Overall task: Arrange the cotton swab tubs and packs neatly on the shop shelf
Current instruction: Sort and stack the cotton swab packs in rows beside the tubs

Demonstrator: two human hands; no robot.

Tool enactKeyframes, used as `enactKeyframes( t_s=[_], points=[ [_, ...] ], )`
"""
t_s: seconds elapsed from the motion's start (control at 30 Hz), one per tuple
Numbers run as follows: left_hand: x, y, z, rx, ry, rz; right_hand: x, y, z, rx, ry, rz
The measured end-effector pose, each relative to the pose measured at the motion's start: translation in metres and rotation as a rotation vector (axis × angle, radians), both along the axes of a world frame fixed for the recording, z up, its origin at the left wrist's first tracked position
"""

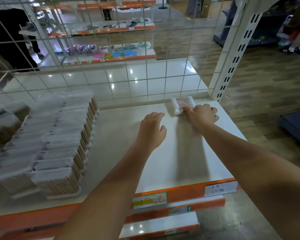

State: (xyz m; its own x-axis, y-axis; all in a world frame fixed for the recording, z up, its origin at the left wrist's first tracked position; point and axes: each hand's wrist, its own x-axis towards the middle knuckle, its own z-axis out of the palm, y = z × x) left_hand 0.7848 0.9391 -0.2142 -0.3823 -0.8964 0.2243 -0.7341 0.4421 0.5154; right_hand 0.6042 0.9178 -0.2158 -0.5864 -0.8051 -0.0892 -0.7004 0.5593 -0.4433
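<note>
- Shelf (pixel 121 135): one white board with an orange front strip; the hands and all swab stock are over or on it.
- Cotton swab pack (pixel 182 104): one, flat, clear-wrapped, lying at the back of the shelf at about 1 o'clock, just short of the wire grid and near the upright post.
- Right hand (pixel 203 114): laid palm down on the near right part of that pack, fingers loosely bent, forefinger stretched across the wrapper; whether it presses or merely touches cannot be told, as the frame is motion-blurred here.
- Left hand (pixel 151 128): one, at 12 o'clock, palm down over bare shelf, fingers relaxed and slightly curled, holding nothing; apart from the pack.
- Cotton swab tubs (pixel 47 149): clear lidded tubs massed at 9 o'clock in about two rows running front to back, roughly ten deep each; blur prevents an exact count.
- Wire grid (pixel 111 75): one white mesh panel standing along the back edge of the shelf.
- Upright post (pixel 235 54): one, white, slotted, at 2 o'clock, at the back right corner.
- Price labels (pixel 150 200): two on the orange strip, one green-edged, one white towards the right.
- Further shelving (pixel 111 54): orange-edged shelves with coloured goods, seen through the grid at 12 o'clock.
</note>
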Motion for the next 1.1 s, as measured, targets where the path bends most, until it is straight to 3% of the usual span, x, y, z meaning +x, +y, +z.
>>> enactKeyframes(
  t_s=[0.2,0.33,0.43,0.63,0.77,0.87,1.0,1.1],
  points=[
    [0.005,0.004,0.0,0.017,0.034,0.034,0.004,0.008,-0.002,-0.207,-0.131,0.0],
    [0.011,0.002,0.004,0.007,0.061,0.055,0.015,0.017,0.005,-0.389,-0.422,0.047],
    [0.017,0.0,0.009,0.028,0.124,0.071,0.028,0.018,0.015,-0.445,-0.531,0.066],
    [0.037,0.006,0.031,-0.013,0.397,0.196,0.057,0.029,0.04,-0.542,-0.71,0.166],
    [0.065,0.016,0.051,-0.127,0.674,0.202,0.084,0.046,0.06,-0.547,-0.723,0.296],
    [0.095,0.025,0.068,-0.157,0.764,0.194,0.108,0.061,0.073,-0.524,-0.732,0.405],
    [0.141,0.038,0.089,-0.068,0.683,0.078,0.145,0.08,0.087,-0.481,-0.686,0.567],
    [0.175,0.051,0.108,-0.07,0.401,-0.022,0.173,0.091,0.094,-0.482,-0.652,0.667]
  ],
)
